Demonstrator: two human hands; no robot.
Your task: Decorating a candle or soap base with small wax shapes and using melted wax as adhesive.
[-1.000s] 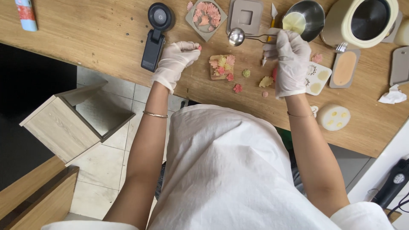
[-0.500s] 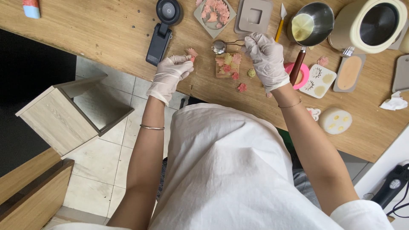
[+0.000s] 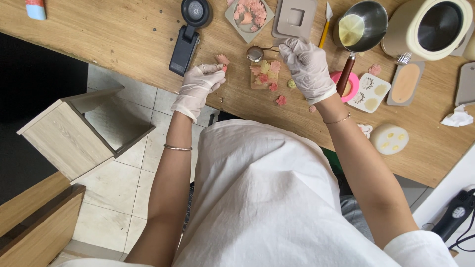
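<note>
The gloved left hand pinches a small pink wax flower between fingertips — its grip nearly shut on it, just over the wooden desk. The gloved right hand clasps the wire handle of a round metal spoon, beside a small block topped with ruffled pink and yellow flowers.

Head view, straight down (close overhead)
</note>
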